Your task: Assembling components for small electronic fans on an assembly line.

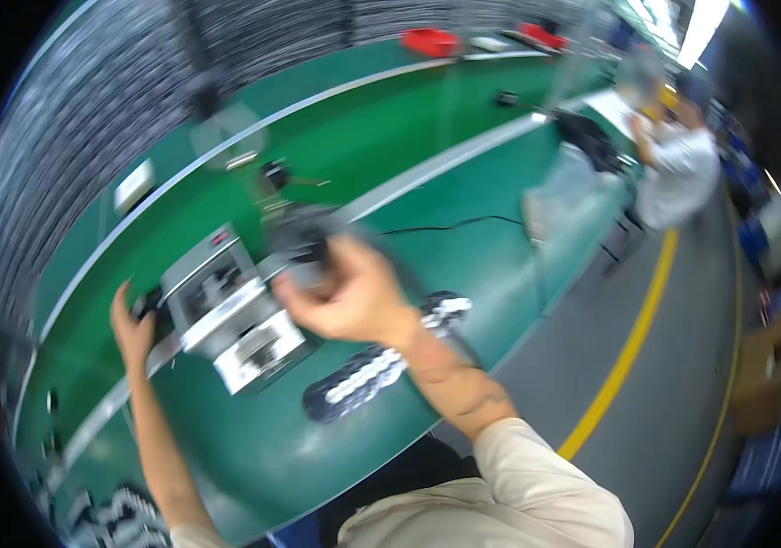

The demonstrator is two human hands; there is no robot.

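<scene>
Right hand (346, 297): yours, curled on a blurred dark part (304, 239), at 1 o'clock of the press
Left hand (131, 324): at the press's 9 o'clock side, touching a small dark piece; grip unclear
Press (230, 310): metal, between your hands, long axis 10 to 4 o'clock; both hands close
Tray (358, 379): dark, near bench edge, 4 o'clock of press
Room: green bench (463, 196) open beyond, cable (450, 224) at 1 o'clock

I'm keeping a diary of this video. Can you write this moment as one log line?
left hand: on small dark part beside metal machine | right hand: holds blurred dark part | green bench
</scene>
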